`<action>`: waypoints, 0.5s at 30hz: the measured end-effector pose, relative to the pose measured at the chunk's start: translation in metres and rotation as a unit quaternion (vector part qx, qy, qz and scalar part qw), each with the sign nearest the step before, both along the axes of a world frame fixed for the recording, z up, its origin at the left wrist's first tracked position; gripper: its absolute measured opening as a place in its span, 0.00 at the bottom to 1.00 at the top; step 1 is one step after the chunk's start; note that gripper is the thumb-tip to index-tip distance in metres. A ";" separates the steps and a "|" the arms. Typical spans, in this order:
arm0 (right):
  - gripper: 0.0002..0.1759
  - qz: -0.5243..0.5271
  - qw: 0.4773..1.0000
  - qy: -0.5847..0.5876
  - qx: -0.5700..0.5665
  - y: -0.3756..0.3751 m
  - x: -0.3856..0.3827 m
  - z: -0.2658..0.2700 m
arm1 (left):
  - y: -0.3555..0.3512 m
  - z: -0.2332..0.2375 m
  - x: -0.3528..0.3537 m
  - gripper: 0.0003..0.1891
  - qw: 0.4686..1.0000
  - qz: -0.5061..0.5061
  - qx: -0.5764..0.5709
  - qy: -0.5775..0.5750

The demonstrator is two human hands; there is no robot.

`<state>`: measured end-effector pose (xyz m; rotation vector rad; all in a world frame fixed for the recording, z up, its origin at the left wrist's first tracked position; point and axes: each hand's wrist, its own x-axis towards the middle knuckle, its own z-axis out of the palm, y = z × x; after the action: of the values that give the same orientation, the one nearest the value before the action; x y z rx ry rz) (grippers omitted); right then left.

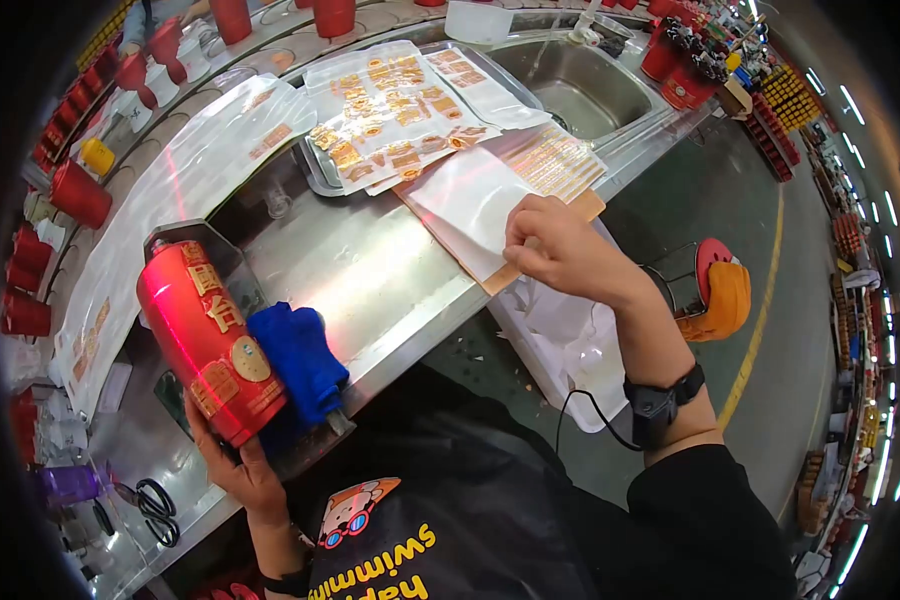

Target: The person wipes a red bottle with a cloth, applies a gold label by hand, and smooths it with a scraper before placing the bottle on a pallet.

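Observation:
A red bottle with gold characters and a round gold emblem lies tilted in a dark, angular metal stand on the left. My left hand grips its lower end, thumb and fingers on either side of the base. Beside the bottle, a blue cloth hangs over part of the stand. My right hand is closed above a white backing sheet; its fingertips are curled, and anything pinched in them is hidden. Sheets of gold stickers lie on a metal tray beyond.
A steel sink is set into the bench at the back. A white bin holds scraps below the right edge. Black scissors lie at lower left. Several red bottles stand along the conveyor. An orange-draped stool is at right.

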<state>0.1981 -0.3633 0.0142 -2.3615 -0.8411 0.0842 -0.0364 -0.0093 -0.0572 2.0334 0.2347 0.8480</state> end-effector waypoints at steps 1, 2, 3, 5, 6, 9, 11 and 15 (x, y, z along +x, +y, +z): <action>0.13 0.024 0.996 0.069 0.060 0.000 -0.002 0.003 | 0.000 0.000 0.000 0.42 1.000 0.000 -0.001 -0.001; 0.15 -0.047 0.999 -0.015 0.019 -0.004 0.005 -0.001 | -0.001 0.000 0.001 0.42 1.000 0.002 -0.001 -0.002; 0.17 -0.118 0.988 -0.099 -0.023 -0.014 0.019 -0.010 | -0.001 0.000 0.001 0.42 1.000 0.003 0.000 -0.004; 0.21 -0.228 0.951 -0.161 -0.130 -0.026 0.030 -0.025 | -0.002 0.001 0.001 0.42 1.000 0.002 0.001 -0.003; 0.20 -0.206 0.961 -0.138 -0.123 -0.026 0.031 -0.028 | -0.003 0.003 0.001 0.41 1.000 0.001 0.001 -0.001; 0.16 -0.153 0.972 -0.153 -0.091 -0.022 0.024 -0.038 | -0.004 0.005 0.001 0.41 1.000 0.007 0.003 0.008; 0.14 -0.137 0.985 -0.097 0.045 -0.028 0.026 -0.037 | -0.004 0.005 0.002 0.40 1.000 0.006 0.010 0.007; 0.15 -0.261 0.912 0.170 0.266 -0.062 0.006 0.009 | 0.001 0.001 0.001 0.39 1.000 -0.001 0.017 -0.005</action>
<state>0.2037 -0.4256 0.0230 -1.8911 -0.0297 0.0359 -0.0358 -0.0085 -0.0562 2.0604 0.2126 0.8659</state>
